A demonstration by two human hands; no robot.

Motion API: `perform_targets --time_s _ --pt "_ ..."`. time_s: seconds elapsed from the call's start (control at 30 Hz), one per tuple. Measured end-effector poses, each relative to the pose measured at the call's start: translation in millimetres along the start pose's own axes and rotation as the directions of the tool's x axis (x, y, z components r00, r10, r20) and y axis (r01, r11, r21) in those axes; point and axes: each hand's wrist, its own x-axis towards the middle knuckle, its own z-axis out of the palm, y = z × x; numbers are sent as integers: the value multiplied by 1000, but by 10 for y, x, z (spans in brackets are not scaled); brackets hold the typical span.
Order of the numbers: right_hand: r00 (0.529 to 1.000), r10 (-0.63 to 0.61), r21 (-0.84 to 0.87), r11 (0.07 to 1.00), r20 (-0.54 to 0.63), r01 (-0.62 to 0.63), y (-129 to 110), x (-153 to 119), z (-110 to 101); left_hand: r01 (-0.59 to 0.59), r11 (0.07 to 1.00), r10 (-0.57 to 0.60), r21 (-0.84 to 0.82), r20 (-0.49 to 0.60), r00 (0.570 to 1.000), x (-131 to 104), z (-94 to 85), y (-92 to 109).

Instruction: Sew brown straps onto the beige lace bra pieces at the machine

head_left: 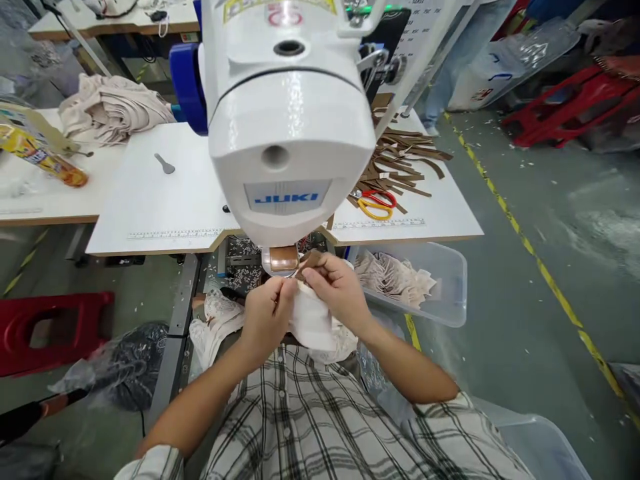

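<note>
- Desk (pixel 160 193): its front edge is notched in the middle, where the work is in hand.
- Machine (pixel 290 147): its head overhangs that notch, above the work; whether the needle is down cannot be seen.
- Tub (pixel 461 293): just below the desk's front edge, on the right, with many pale pieces (pixel 393 277) in it; whether these are done or waiting, I cannot tell.
- Pile (pixel 110 110): folded pale cloth by the desk's far left corner, its state equally unclear.
- Strips (pixel 400 167): a loose brown heap behind the desk's right front edge, so plenty seem unused.
- Cloth (pixel 313 317): white, at the front notch, hanging from both hands toward the lap. It looks part-way through, with its edge up at the machine.
- Left hand (pixel 269 310): thumb and finger pinched together on the cloth's upper edge.
- Right hand (pixel 340 290): fingertips clamped on a brown band (pixel 311 259) at the cloth's edge; how much is already joined is hidden.
- Scissors (pixel 375 203): lying unheld near the desk's right front edge, beside the strips.
</note>
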Motion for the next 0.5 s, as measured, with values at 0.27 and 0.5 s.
perform_targets --time_s 0.27,0.5 --pt "995 -89 -207 974 38 95 11 567 -122 -340 763 402 550 9 916 170 -142 -183" --pt "988 -121 -359 921 97 149 -59 789 -136 -289 689 399 665 -15 917 256 -151 -164"
